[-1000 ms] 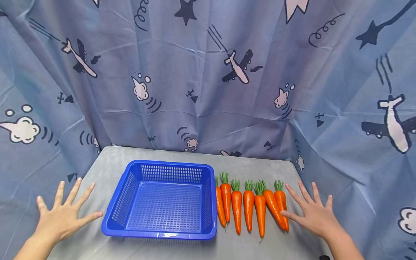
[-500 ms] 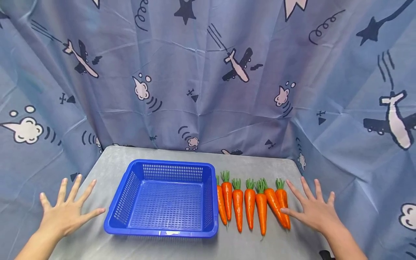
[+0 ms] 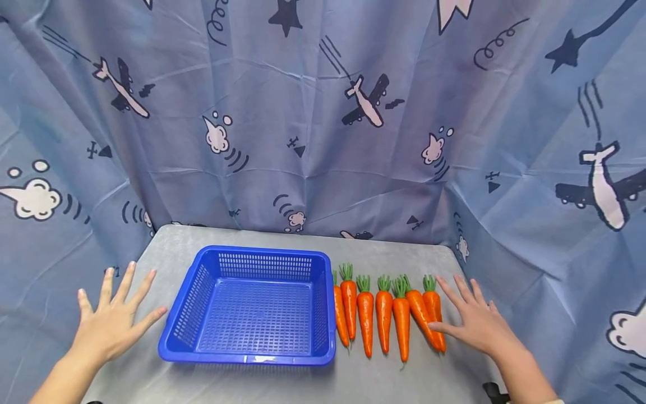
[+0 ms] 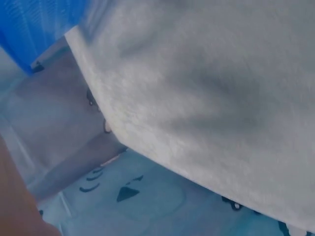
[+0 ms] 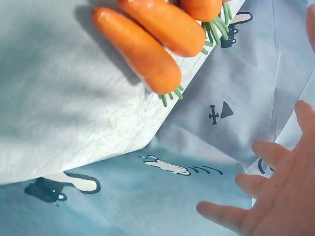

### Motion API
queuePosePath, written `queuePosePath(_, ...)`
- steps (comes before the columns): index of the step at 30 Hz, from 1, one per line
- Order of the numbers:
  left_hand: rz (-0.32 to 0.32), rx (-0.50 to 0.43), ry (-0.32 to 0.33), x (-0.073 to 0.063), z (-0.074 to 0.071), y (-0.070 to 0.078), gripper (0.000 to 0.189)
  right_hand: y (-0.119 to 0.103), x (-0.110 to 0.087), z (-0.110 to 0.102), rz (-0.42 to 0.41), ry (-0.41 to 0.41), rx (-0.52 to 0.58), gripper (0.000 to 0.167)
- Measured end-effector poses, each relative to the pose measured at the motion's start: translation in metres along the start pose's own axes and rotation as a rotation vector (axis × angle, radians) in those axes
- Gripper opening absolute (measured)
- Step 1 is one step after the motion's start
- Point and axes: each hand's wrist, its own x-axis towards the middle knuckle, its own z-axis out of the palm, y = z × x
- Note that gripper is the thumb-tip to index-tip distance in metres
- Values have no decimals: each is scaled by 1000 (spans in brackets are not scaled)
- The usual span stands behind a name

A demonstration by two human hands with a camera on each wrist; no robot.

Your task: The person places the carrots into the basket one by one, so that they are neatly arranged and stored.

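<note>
To the left of a blue plastic basket (image 3: 262,359), my left hand (image 3: 108,328) hovers with its fingers spread and nothing held. Several orange carrots with green stem tops lie side by side to the right of the basket, among them a carrot (image 3: 384,317) in mid-row. My right hand (image 3: 476,320), fingers spread too, hovers by the rightmost carrot (image 3: 432,306), and its thumb overlaps that carrot in the head view. In the right wrist view the right hand (image 5: 275,187) appears apart from the carrots, with a carrot (image 5: 140,51) near the table edge.
A grey table (image 3: 202,387) carries the basket and the carrots. Blue curtains (image 3: 262,140) printed with planes and stars hang behind it and on both sides. A small dark object (image 3: 494,393) shows at the lower right.
My left hand has moved slightly up and right, toward the basket. My right hand has shifted a little left. The basket and carrots stay in place as the head view shifts slightly.
</note>
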Motion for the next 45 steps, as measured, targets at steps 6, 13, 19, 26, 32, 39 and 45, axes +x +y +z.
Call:
queuePosePath(6,12,-85,22,3,2,8,89,-5,6,7,-20,2,59,112)
queuePosePath(13,142,-667,-41,8,15,21,79,-4,15,14,-94,12,238,107)
queuePosePath(19,140,-778,-70,15,22,30,80,-1,24,18,-157,53,337,99)
queuePosePath(26,165,-686,-58,18,24,36,82,8,35,30,-105,35,504,78)
queuePosePath(32,180,-646,-67,20,23,43,78,24,44,42,-57,111,505,63)
queuePosePath(39,162,-608,-28,21,23,47,70,39,53,59,-41,216,416,53)
queuePosePath(45,188,-589,3,21,29,50,70,47,57,66,-1,275,349,52)
